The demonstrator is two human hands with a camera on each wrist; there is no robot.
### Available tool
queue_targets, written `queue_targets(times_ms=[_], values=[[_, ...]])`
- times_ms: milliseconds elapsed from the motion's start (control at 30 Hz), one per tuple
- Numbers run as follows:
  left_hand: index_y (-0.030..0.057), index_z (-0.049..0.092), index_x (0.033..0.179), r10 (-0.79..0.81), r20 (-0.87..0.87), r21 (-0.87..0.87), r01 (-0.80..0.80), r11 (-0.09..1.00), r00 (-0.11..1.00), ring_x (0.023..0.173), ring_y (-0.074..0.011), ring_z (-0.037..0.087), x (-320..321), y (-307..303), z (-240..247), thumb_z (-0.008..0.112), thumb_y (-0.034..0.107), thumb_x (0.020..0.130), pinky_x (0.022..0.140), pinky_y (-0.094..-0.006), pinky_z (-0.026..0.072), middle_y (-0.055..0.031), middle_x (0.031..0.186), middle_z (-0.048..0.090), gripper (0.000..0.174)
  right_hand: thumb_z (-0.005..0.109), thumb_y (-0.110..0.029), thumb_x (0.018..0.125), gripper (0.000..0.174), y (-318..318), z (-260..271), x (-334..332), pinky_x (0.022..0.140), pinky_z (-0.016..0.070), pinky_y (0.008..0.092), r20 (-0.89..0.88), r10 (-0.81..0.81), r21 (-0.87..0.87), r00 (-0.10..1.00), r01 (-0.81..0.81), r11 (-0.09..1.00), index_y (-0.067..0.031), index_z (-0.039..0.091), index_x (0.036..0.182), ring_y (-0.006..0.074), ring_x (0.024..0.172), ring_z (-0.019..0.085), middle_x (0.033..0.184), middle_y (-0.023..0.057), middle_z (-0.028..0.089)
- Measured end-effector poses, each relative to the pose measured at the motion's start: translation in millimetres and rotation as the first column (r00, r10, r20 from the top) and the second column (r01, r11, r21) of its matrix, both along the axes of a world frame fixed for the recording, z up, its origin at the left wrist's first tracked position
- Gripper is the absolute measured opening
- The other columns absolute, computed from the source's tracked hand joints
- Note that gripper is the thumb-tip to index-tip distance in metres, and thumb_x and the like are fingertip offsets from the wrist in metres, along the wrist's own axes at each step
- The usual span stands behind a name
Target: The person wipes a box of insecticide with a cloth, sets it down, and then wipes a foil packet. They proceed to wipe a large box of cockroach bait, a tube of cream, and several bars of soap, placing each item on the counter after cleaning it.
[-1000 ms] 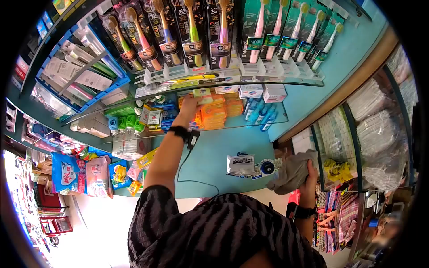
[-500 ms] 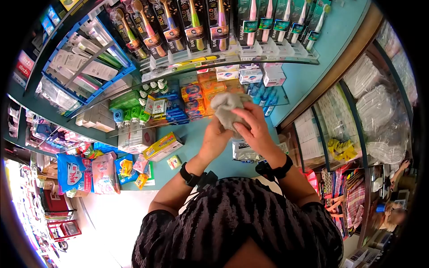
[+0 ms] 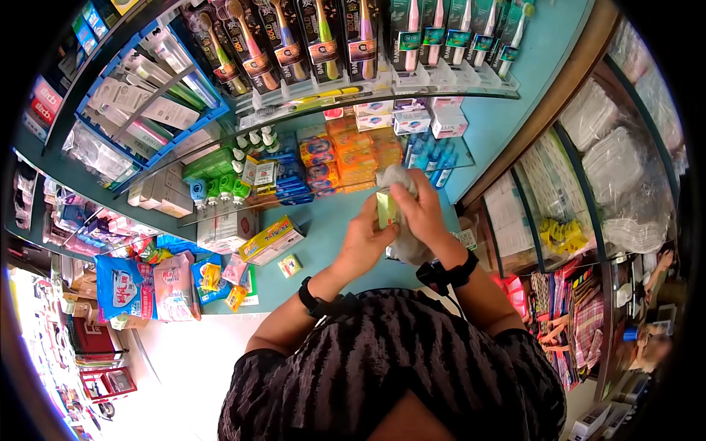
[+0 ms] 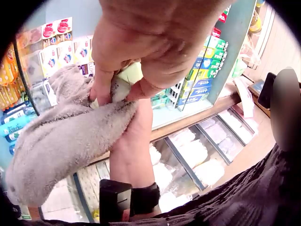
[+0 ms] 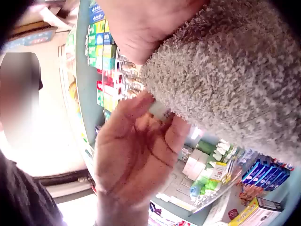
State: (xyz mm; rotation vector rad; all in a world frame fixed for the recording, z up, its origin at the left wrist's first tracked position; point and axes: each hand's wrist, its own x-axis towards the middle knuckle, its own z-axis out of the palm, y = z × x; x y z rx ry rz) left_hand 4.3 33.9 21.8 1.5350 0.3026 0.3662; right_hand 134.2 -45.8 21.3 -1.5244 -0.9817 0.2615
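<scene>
Over the counter my left hand (image 3: 365, 239) pinches a small pale green box (image 3: 385, 208) between thumb and fingers. My right hand (image 3: 426, 213) grips a bunched grey cloth (image 3: 412, 246) against the box's right side. In the left wrist view the fluffy cloth (image 4: 70, 136) hangs beside the left fingers, and part of the green box (image 4: 129, 75) shows between them. The right wrist view has the cloth (image 5: 225, 70) covering most of the box, with the left palm (image 5: 136, 155) facing up beneath it.
A similar small box (image 3: 290, 265) lies on the counter (image 3: 331, 220) near a yellow carton (image 3: 271, 240). Behind the hands, a glass shelf holds orange packs (image 3: 353, 158), blue bottles (image 3: 434, 156) and soap boxes (image 3: 448, 121). Toothbrush packs (image 3: 323, 40) stand above. Detergent bags (image 3: 125, 287) sit at left.
My left hand came back from the shelf, and my right hand brought the cloth over from the right to meet it. Since half a second ago the cloth has turned, showing the green box.
</scene>
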Motion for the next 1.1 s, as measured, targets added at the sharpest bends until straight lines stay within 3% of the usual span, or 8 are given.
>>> queue_targets(times_ms=[133,233,333,433,533,700,900,1100], values=[[-0.0008,0.033,0.131,-0.086,0.119,-0.154,0.104,0.983,0.989,0.099,-0.0087,0.054,-5,2,-1,0.052,-0.006,0.085,0.084,-0.0252,0.0445,-0.0058,0.108,0.058,0.050,0.058,-0.033,0.091,0.035,-7,1,7,0.070,0.0453,0.0264,-0.287,0.135,0.036,0.949,-0.130,0.991,-0.0029,0.056,0.108,0.0109,0.082,0.056,0.090,0.0071,0.061],[-0.0005,0.038,0.127,-0.053,0.161,-0.121,0.073,0.990,0.986,0.092,-0.0077,0.054,-8,3,-2,0.054,-0.003,0.086,0.079,-0.0247,0.0453,-0.0041,0.102,0.058,0.045,0.061,-0.032,0.089,0.036,-17,7,13,0.075,0.0464,0.0290,-0.356,0.273,0.036,0.894,-0.279,0.960,-0.0024,0.057,0.110,0.0159,0.087,0.058,0.096,0.0082,0.061],[-0.0012,0.044,0.119,0.024,-0.098,0.271,0.003,0.963,0.995,0.081,-0.0115,0.056,-14,9,4,0.057,0.002,0.086,0.069,-0.0284,0.0469,-0.0031,0.095,0.061,0.036,0.063,-0.030,0.087,0.038,-15,19,2,0.080,0.0465,0.0322,0.266,0.346,0.007,0.900,-0.360,0.933,-0.0021,0.057,0.112,0.0225,0.094,0.058,0.102,0.0095,0.059],[-0.0006,0.048,0.112,0.028,-0.132,0.306,0.014,0.952,0.991,0.074,-0.0106,0.055,-20,8,19,0.058,0.007,0.088,0.063,-0.0283,0.0449,-0.0006,0.089,0.061,0.027,0.063,-0.022,0.086,0.031,-18,32,-3,0.081,0.0437,0.0337,0.173,0.440,-0.049,0.881,-0.439,0.897,-0.0008,0.058,0.107,0.0247,0.096,0.054,0.109,0.0097,0.055],[-0.0005,0.048,0.114,-0.047,-0.031,0.129,0.050,0.990,0.998,0.082,-0.0107,0.057,-20,12,10,0.057,0.008,0.090,0.068,-0.0274,0.0470,-0.0033,0.095,0.062,0.027,0.063,-0.025,0.087,0.033,-15,19,0,0.077,0.0459,0.0330,0.249,0.285,-0.005,0.925,-0.293,0.956,-0.0010,0.057,0.108,0.0225,0.090,0.058,0.101,0.0096,0.059],[0.0007,0.045,0.121,-0.056,0.142,-0.231,0.088,0.969,0.988,0.098,-0.0127,0.057,-17,16,12,0.053,0.006,0.092,0.084,-0.0271,0.0470,-0.0074,0.109,0.059,0.031,0.059,-0.029,0.091,0.035,-19,13,6,0.073,0.0466,0.0273,-0.290,0.245,0.051,0.925,-0.241,0.969,-0.0007,0.055,0.110,0.0108,0.084,0.056,0.096,0.0044,0.060],[0.0066,0.038,0.129,0.059,0.233,-0.333,0.023,0.942,0.971,0.109,-0.0156,0.052,-7,21,12,0.049,0.011,0.095,0.093,-0.0314,0.0444,-0.0079,0.122,0.051,0.036,0.051,-0.036,0.094,0.047,-16,18,6,0.085,0.0460,0.0279,-0.675,0.365,0.286,0.641,-0.229,0.930,-0.0007,0.046,0.125,0.0130,0.099,0.056,0.113,0.0065,0.057],[0.0050,0.036,0.128,0.042,0.157,-0.052,-0.035,0.998,0.987,0.104,-0.0132,0.051,1,24,7,0.052,0.016,0.095,0.089,-0.0279,0.0429,-0.0069,0.114,0.053,0.038,0.055,-0.024,0.092,0.043,-7,19,-10,0.083,0.0439,0.0270,-0.352,0.242,0.150,0.904,-0.200,0.968,0.0004,0.045,0.126,0.0129,0.098,0.053,0.112,0.0062,0.055]])
